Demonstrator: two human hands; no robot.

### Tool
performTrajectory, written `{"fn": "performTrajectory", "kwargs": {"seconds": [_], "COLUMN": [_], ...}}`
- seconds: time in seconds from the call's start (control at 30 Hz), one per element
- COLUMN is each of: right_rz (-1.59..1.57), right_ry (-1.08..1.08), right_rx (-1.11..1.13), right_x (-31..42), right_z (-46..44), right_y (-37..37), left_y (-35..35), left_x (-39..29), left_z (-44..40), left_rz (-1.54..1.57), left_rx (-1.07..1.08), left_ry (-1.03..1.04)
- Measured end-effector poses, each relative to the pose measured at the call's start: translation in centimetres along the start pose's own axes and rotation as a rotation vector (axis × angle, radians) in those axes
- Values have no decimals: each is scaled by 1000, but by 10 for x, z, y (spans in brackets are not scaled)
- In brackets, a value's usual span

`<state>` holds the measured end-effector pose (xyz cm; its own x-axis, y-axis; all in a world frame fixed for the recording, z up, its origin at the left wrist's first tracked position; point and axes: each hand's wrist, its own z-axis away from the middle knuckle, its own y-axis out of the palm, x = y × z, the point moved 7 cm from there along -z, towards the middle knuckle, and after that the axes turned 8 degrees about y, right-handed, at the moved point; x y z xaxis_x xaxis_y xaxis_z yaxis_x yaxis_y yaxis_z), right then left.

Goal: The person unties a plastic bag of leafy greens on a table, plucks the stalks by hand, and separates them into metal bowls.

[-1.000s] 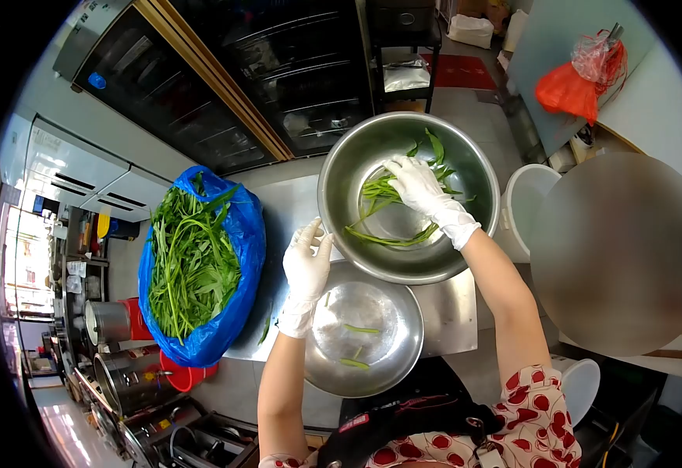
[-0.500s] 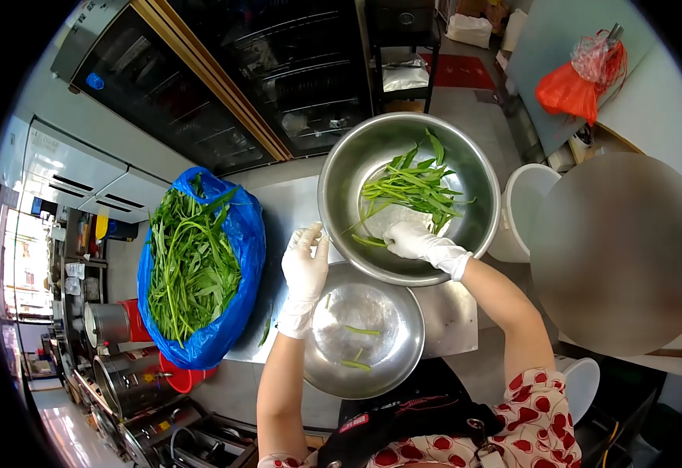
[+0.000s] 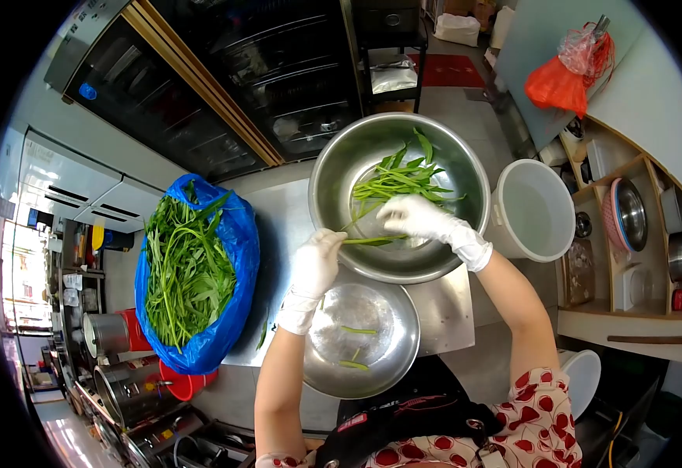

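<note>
1. Metal table (image 3: 282,210) stands on a grey tiled floor (image 3: 473,129), with a white bucket (image 3: 515,243) beside it.
2. On the table, a blue bag (image 3: 241,269) full of leafy greens (image 3: 193,273) lies at the person's left.
3. One big bowl (image 3: 467,183) contains a loose bunch of stems (image 3: 403,181); a smaller bowl (image 3: 391,324), nearer the person, has a few short pieces (image 3: 359,331).
4. Gloved left hand (image 3: 319,261) pinches one stalk (image 3: 372,241) by its end at the big bowl's rim.
5. Gloved right hand (image 3: 419,217) curls over that bowl, near the stalk; whether it grips anything cannot be told.
</note>
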<state>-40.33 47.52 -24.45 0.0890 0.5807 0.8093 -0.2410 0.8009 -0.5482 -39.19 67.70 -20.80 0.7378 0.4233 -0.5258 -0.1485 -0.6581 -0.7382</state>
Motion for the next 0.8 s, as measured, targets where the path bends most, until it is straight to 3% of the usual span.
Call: {"fn": "performTrajectory", "kwargs": {"seconds": [0.03,0.1,0.17,0.5,0.6,0.8], "right_rz": [-58,-86,-157,272,203,-281], "right_ry": [-51,76,145,-216,-160,5], "right_rx": [-148,-238,-207,-207,-197,-129], "right_x": [-9,-28,-34,15,13,-18], "right_z": [-2,-3,3,18,16,0], "right_y": [-14,-35,-39,4,4,-2], "left_y": [-2,-8,-11,-7,-9,-10], "left_x": [7,21,32,40,38,31], "left_z": [2,8,12,15,14,14], "left_rz": [78,232,313,673,717,703], "left_rx": [-16,-49,-46,-109,-132,-132], "left_ry": [-69,-211,-306,-625,-672,-659]}}
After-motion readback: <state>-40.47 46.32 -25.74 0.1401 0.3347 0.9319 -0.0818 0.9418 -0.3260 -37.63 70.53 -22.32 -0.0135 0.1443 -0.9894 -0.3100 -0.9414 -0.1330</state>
